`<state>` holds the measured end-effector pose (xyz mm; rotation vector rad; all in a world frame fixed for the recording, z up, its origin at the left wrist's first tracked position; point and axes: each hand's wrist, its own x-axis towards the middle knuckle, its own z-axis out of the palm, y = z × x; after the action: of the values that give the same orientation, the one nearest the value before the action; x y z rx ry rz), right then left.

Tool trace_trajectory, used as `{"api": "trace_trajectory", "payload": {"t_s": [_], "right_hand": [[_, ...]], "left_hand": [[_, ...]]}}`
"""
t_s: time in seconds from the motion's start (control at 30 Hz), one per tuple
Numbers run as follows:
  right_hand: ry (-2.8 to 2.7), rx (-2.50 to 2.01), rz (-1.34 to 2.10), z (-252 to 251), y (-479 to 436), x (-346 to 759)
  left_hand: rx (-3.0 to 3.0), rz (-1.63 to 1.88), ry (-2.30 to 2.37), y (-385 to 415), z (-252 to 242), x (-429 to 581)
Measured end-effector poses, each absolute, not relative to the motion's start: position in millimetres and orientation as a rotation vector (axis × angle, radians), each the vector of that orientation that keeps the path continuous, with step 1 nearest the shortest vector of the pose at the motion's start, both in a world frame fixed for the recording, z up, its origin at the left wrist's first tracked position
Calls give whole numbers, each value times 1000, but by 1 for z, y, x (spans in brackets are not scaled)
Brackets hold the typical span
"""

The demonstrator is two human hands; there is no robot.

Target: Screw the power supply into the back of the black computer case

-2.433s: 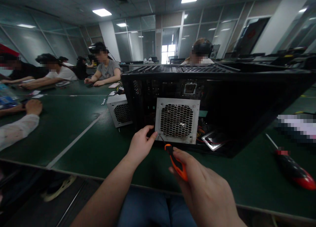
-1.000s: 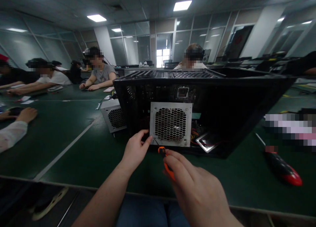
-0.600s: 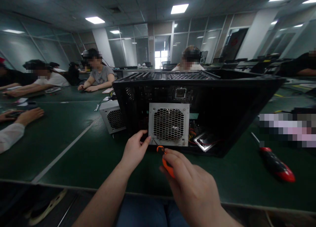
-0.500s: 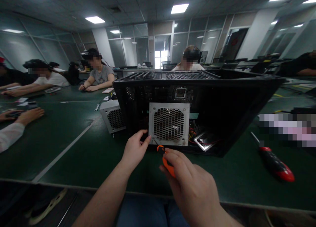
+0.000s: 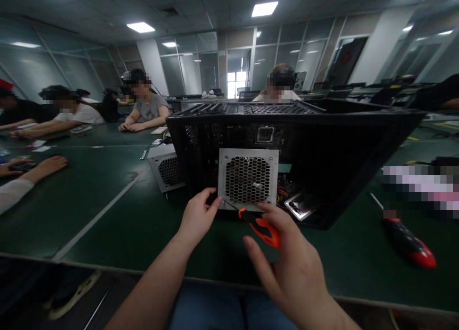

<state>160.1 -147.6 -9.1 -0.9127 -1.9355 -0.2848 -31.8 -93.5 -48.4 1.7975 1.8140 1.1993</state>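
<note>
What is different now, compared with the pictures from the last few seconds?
The right hand shifted its grip on the orange screwdriver: the handle swung to the right and lies flatter, showing more. Unchanged: its tip at the lower left corner of the power supply, the left hand beside it.

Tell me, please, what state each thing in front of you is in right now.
left hand: fingertips at the lower left corner of the power supply.
right hand: gripping the orange screwdriver.
orange screwdriver: held, tip at that same corner.
power supply: sitting in the case, grille facing out.
case: open, insides showing.
spare power supply: lying on the table, left of the case.
red screwdriver: lying on the table, untouched.
</note>
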Motion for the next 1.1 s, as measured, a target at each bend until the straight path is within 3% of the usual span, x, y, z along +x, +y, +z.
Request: {"api": "trace_trajectory", "payload": {"t_s": [0.2, 1.1], "right_hand": [[-2239, -599, -241, -14, -164, 139], [-1991, -721, -253, -11, -161, 133]], "left_hand": [[1776, 1220, 1839, -93, -48, -31], [1797, 1258, 1784, -90, -55, -34]]}}
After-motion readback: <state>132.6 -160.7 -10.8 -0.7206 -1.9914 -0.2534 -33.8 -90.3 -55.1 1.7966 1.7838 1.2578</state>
